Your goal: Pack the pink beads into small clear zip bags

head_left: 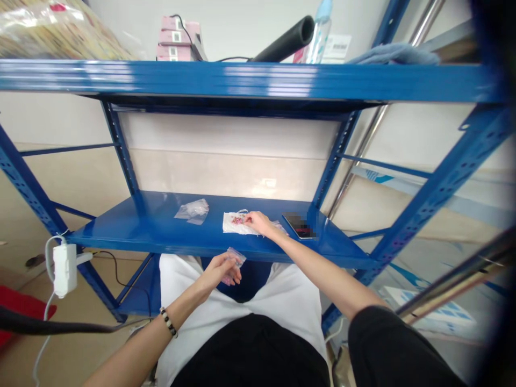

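My left hand [224,270] is closed around a small clear zip bag [237,255], just in front of the shelf edge and above my lap. Some pinkish contents seem to show low in that bag. On the blue shelf lies a white cloth pouch [229,226] with small pink and reddish pieces [237,220] on top. Over its right part reaches my right hand [257,221], fingertips pinched together at the pieces; whatever sits between them is too small to make out. To the left rests a stack of clear plastic bags [192,210].
A phone [299,224] lies right of my right forearm. Above, the upper shelf beam [193,80] crosses the view, with pink boxes [179,38], a black tube [282,40] and a bottle [321,32] over it. A white power adapter [65,269] hangs at the left post.
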`<action>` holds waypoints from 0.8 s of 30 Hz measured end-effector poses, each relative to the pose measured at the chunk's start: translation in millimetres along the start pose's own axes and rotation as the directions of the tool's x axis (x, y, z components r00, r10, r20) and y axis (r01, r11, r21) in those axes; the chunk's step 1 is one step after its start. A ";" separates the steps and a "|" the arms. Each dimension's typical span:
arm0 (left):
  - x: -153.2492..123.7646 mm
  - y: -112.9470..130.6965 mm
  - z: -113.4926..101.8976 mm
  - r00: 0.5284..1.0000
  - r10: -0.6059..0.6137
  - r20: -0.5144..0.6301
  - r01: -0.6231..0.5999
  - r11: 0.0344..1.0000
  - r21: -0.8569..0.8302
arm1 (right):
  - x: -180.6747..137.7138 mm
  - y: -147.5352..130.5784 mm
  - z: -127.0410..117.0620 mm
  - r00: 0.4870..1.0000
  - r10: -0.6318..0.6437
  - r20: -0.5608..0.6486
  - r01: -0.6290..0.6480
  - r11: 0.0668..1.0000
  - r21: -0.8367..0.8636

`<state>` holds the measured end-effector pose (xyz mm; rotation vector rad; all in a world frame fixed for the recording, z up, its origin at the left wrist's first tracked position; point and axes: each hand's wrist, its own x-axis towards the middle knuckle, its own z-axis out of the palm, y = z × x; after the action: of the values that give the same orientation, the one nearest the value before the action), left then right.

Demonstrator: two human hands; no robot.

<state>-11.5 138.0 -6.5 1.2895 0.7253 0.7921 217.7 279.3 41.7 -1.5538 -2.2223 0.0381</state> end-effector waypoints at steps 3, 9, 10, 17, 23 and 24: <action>-8.4 1.8 1.9 0.999 0.027 -0.039 -0.028 0.999 -0.034 | -3.5 2.7 2.2 1.000 0.023 -0.018 -0.023 0.999 0.026; -14.0 13.1 4.5 0.995 0.068 -0.073 -0.074 0.993 -0.089 | -12.0 -7.4 -21.9 0.982 0.051 -0.180 -0.007 0.971 0.239; -12.5 14.6 5.0 0.996 0.072 -0.050 -0.076 0.994 -0.077 | -18.0 -15.3 -29.0 0.979 0.039 -0.201 0.022 0.956 0.292; -14.1 12.2 14.4 0.993 0.092 0.076 -0.100 0.989 0.108 | -122.8 -94.8 -50.8 0.966 -0.101 -0.240 0.206 0.861 0.466; -23.5 7.4 21.9 0.983 0.119 0.140 -0.144 0.971 0.190 | -178.8 -106.2 -34.9 0.974 -0.090 -0.206 0.169 0.897 0.408; -22.7 8.0 22.8 0.981 0.121 0.153 -0.150 0.969 0.195 | -179.4 -102.7 -32.8 0.975 -0.094 -0.203 0.169 0.904 0.393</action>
<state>-5.7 107.5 5.2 1.5800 0.6221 0.7418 188.7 72.1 39.8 -1.1313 -2.0105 0.2929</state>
